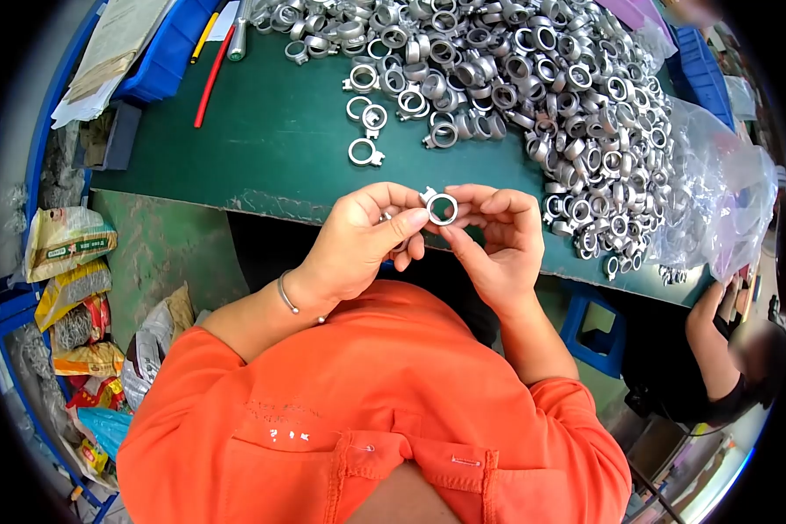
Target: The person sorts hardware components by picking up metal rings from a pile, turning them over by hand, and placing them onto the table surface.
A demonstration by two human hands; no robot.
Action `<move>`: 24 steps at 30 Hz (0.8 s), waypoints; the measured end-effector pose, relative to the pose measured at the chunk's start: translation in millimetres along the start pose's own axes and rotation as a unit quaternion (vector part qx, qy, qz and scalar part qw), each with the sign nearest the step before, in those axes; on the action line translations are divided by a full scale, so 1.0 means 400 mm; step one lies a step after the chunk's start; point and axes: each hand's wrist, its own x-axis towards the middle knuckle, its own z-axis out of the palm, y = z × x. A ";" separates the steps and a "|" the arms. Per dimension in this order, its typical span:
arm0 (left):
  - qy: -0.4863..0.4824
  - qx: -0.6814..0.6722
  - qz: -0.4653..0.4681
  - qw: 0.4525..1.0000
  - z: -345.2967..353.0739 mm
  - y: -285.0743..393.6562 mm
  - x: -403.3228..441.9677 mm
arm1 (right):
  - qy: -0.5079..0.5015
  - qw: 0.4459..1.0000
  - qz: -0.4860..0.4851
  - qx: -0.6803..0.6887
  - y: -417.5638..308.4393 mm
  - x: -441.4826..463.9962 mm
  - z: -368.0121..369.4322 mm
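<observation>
Just off the table's near edge, my two hands meet around a silver metal ring with a small lug (442, 222). My left hand (358, 231) pinches the lug side with thumb and fingers. Another small metal piece (384, 217) shows between its curled fingers, mostly hidden. On the other side, my right hand (504, 244) grips the ring's edge between thumb and fingers. The ring's opening faces up toward me. Several similar rings lie loose ahead on the green table, the nearest being a lugged ring (364, 163).
A large heap of metal rings (533, 87) covers the table's back and right. Clear plastic bags (716, 183) lie at the right edge. A red stick (215, 79) and blue bin (168, 54) are at left. Another person (716, 349) is at far right, near a blue stool (592, 330).
</observation>
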 end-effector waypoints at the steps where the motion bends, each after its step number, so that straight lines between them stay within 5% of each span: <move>1: -0.001 0.001 0.005 1.000 0.000 -0.002 0.001 | 0.001 1.000 -0.001 0.001 0.000 0.000 0.000; 24: 0.000 0.021 0.040 0.999 0.003 -0.014 0.004 | 0.033 0.995 0.070 0.060 0.000 -0.002 -0.008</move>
